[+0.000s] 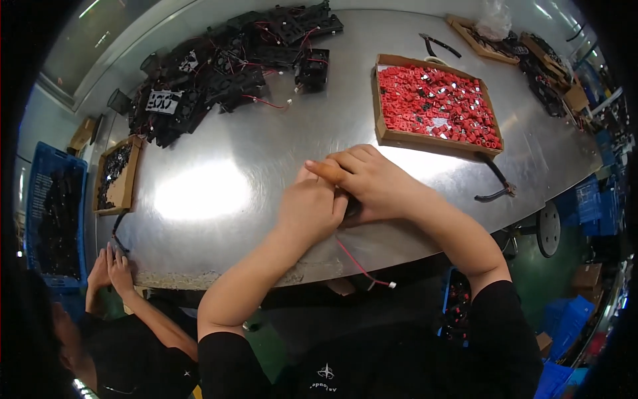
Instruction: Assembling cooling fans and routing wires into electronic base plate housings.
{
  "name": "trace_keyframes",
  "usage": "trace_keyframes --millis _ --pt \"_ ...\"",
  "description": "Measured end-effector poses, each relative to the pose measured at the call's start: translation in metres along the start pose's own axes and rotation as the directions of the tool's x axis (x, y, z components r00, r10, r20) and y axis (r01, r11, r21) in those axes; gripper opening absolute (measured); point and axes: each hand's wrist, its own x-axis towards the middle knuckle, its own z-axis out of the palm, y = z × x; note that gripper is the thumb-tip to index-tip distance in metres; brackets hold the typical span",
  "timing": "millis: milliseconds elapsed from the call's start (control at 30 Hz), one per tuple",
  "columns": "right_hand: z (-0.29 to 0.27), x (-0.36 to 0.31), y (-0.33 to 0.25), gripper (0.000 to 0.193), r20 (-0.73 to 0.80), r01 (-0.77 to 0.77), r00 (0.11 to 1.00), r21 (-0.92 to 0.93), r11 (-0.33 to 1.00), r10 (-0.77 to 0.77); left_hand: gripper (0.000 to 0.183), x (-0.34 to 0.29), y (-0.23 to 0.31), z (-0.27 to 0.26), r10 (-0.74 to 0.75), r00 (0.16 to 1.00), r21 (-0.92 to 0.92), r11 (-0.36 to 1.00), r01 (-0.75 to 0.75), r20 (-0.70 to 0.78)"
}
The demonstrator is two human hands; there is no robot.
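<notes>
Close together above the metal table, my left hand (308,205) and my right hand (380,185) are closed around a small dark part (352,207). Most of that part is hidden by my fingers and palms, so its kind does not show. From below the hands a thin red wire (351,255) hangs over the table's front edge, ending in a white plug (392,284). Beyond my right hand lies a shallow cardboard tray (435,144) full of small red parts, with some black and shiny bits among them.
Black plastic housings with red wires (232,80) are heaped at the far left of the metal table (279,139). Pliers (497,178) lie right of the tray, others (438,45) behind it. At left are a small box (136,166), a blue crate (83,219) and a co-worker's hands (118,269).
</notes>
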Motion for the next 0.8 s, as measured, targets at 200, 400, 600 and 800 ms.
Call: trace_keyframes --millis 200,400,600,800 --pt "-0.004 -0.016 0.017 0.104 0.117 -0.076 0.991 0.039 0.996 0.071 0.022 0.013 -0.005 -0.001 0.126 0.962 -0.093 0.984 -0.152 -0.241" --pt "-0.010 -0.056 0.021 0.090 0.041 -0.277 0.961 0.045 0.960 0.275 0.006 0.025 -0.023 -0.018 0.102 0.907 -0.146 0.974 -0.175 -0.408" --pt "-0.013 -0.060 0.025 0.092 0.061 -0.342 0.939 0.086 0.936 0.337 0.034 0.008 0.018 -0.007 -0.120 0.993 -0.202 0.972 0.116 -0.005" --pt "-0.018 -0.064 0.030 0.092 0.093 -0.355 0.934 0.119 0.927 0.345 0.057 0.013 0.019 -0.021 -0.357 0.859 -0.556 0.657 0.510 0.367"
